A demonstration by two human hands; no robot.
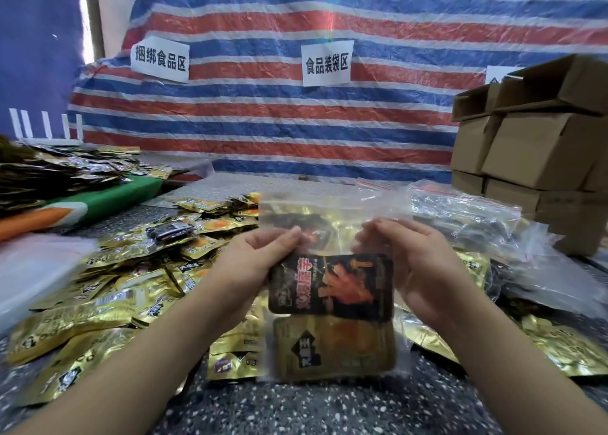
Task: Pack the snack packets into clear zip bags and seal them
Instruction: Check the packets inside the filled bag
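Both hands are raised over the speckled worktop [329, 408], holding a clear zip bag [332, 290] upright between them. The left hand [260, 263] pinches the bag's left edge with thumb and fingertips, about level with the top of a black snack packet [330, 286] that sits inside. The right hand [414, 267] grips the opposite edge, fingers curled around the plastic. Under the black packet, lower in the same bag, lies a gold packet [334, 345]. The bag's upper part rises above the fingers; whether its zip is pressed shut I cannot tell, since the plastic there is blurred. To the left, a loose heap of gold snack packets [131, 270] spreads over the worktop, reaching almost to the left forearm, with a few black ones mixed in. To the right lies a crumpled pile of empty clear zip bags [460, 207] with red strips, and more gold packets [559, 345] sit by the right forearm. Cardboard boxes [526, 145] are stacked at the far right. Behind everything hangs a red, white and blue striped tarpaulin [296, 122] with white paper signs [325, 63] taped to it.
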